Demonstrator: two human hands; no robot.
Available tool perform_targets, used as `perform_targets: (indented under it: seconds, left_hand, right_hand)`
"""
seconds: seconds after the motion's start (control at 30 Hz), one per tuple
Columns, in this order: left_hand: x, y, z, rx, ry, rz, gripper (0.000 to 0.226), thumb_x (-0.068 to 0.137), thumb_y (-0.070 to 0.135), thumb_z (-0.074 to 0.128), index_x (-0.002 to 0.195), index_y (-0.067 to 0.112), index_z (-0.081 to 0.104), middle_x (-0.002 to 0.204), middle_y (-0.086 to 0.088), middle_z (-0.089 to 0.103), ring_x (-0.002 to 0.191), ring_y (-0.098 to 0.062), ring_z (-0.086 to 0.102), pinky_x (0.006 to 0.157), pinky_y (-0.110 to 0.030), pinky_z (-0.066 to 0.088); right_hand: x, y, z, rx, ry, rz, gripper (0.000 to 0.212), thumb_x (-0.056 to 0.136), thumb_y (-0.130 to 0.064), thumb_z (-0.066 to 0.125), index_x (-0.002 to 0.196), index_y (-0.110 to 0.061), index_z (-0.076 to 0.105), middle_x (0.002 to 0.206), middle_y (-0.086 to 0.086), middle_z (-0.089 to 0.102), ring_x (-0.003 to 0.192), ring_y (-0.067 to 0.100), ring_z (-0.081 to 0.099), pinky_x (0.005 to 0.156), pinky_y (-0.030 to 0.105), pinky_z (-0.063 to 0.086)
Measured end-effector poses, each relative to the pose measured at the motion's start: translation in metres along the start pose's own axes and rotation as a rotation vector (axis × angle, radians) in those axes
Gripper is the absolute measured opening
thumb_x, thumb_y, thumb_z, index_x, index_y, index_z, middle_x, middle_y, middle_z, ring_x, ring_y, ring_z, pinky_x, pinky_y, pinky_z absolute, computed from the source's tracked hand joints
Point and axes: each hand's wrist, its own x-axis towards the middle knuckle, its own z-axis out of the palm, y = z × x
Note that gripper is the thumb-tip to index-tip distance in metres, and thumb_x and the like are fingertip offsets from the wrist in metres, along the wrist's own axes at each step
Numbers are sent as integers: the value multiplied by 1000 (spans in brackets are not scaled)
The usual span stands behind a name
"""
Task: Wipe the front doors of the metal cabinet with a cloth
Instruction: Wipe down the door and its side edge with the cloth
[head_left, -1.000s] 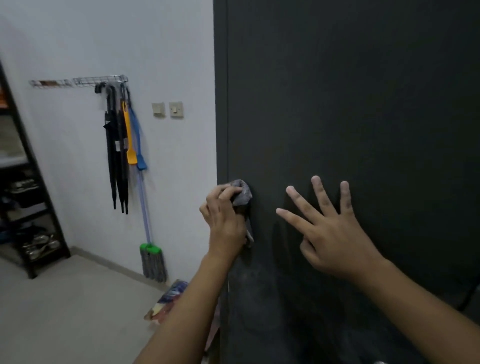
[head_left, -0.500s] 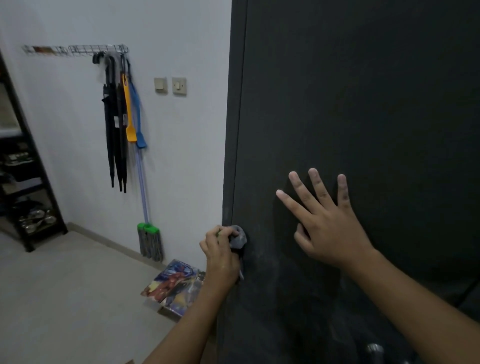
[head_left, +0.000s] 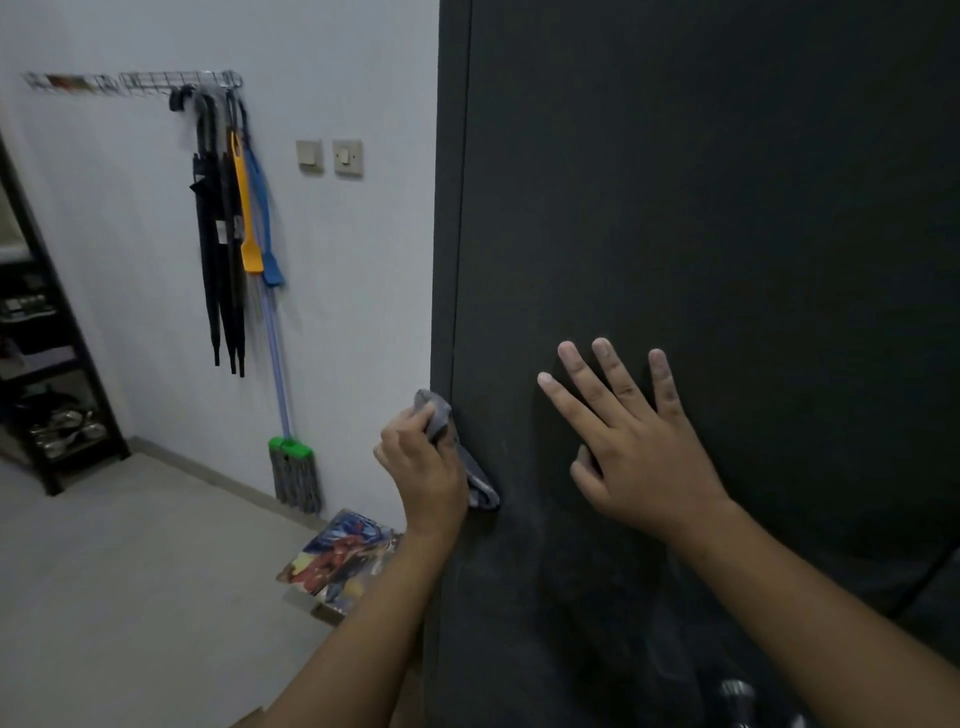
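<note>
The dark metal cabinet door (head_left: 727, 208) fills the right side of the view, with pale dust smears low down. My left hand (head_left: 423, 467) grips a bunched grey cloth (head_left: 470, 467) and holds it against the door's left edge. My right hand (head_left: 631, 441) lies flat on the door with straight, spread fingers, to the right of the cloth. A small shiny metal knob (head_left: 736, 696) shows at the bottom of the door.
On the white wall to the left hang black umbrellas (head_left: 218, 249), an orange and a blue tool, and a mop (head_left: 291, 467). Two wall switches (head_left: 330, 156) sit beside them. A colourful box (head_left: 340, 564) lies on the floor by the cabinet. A dark shelf rack (head_left: 47, 364) stands far left.
My left hand slid the cloth down the door's left edge, then back up a little. My right hand stayed flat on the door.
</note>
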Motion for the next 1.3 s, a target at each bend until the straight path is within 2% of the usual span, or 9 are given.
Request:
perform_targets:
  seconds: [0.13, 0.33, 0.43, 0.57, 0.73, 0.8, 0.9, 1.03, 1.3]
  left_hand:
    - [-46, -8, 2, 97, -132, 55, 36, 86, 7, 49, 119, 20, 42, 113, -19, 48, 94, -25, 37, 81, -37, 36]
    - [-19, 37, -1, -17, -90, 37, 35, 81, -14, 64, 111, 3, 58, 101, -25, 53, 92, -21, 39, 89, -9, 27]
    - [-14, 60, 8, -45, -112, 74, 41, 78, -13, 67, 114, 5, 57, 103, -24, 56, 93, -29, 46, 85, -18, 24]
    - [-58, 68, 25, -21, -207, 330, 40, 80, 14, 50, 120, 20, 47, 120, -14, 48, 100, -24, 40, 85, -31, 33]
    - [-61, 51, 23, 7, -327, 628, 47, 74, 18, 69, 117, 25, 51, 125, -8, 42, 102, -23, 40, 86, -30, 42]
    - [-41, 49, 16, -22, -282, 600, 38, 78, 16, 65, 114, 25, 54, 121, -11, 50, 105, -25, 44, 92, -30, 39]
    - [-17, 55, 19, -59, -20, 232, 37, 75, -5, 62, 109, 9, 62, 109, -19, 58, 104, -29, 49, 93, -34, 36]
    - [-22, 88, 39, -81, 185, -118, 24, 92, 8, 63, 115, 5, 59, 109, -17, 52, 104, -23, 45, 92, -39, 37]
    - [-102, 150, 70, -74, 8, 268, 41, 75, 12, 52, 116, 18, 55, 114, -14, 60, 105, -22, 49, 88, -30, 29]
  right_hand:
    - [-2, -3, 8, 31, 23, 7, 85, 76, -36, 47, 158, -24, 26, 168, 3, 8, 155, 26, 5, 121, 60, -1]
    - [1, 6, 1, 23, 6, -52, 80, 81, -35, 46, 158, -24, 27, 168, 2, 10, 155, 22, 5, 123, 56, 1]
    - [-1, 12, 1, 42, 25, -84, 73, 83, -31, 44, 156, -25, 33, 167, 1, 13, 155, 20, 8, 124, 52, 5]
    - [-2, 28, 3, 60, 92, -128, 67, 83, -27, 46, 151, -22, 43, 165, 0, 21, 154, 17, 15, 124, 46, 12]
    - [-17, 45, 5, 55, 142, -136, 61, 89, -26, 52, 149, -25, 45, 164, -3, 26, 152, 16, 20, 123, 45, 16]
    - [-29, 53, 6, 44, 159, -115, 56, 94, -27, 52, 150, -27, 44, 163, -5, 27, 152, 15, 21, 122, 44, 19]
    - [-48, 64, 8, 43, 183, -92, 51, 99, -28, 49, 150, -28, 43, 163, -5, 26, 151, 15, 22, 122, 44, 19]
    - [-69, 84, 7, 49, 214, -82, 48, 102, -30, 46, 150, -26, 45, 162, -5, 29, 150, 14, 26, 120, 42, 21]
    - [-108, 148, -7, 56, 324, 38, 47, 101, -37, 50, 148, -31, 47, 161, -7, 32, 150, 13, 28, 120, 46, 21]
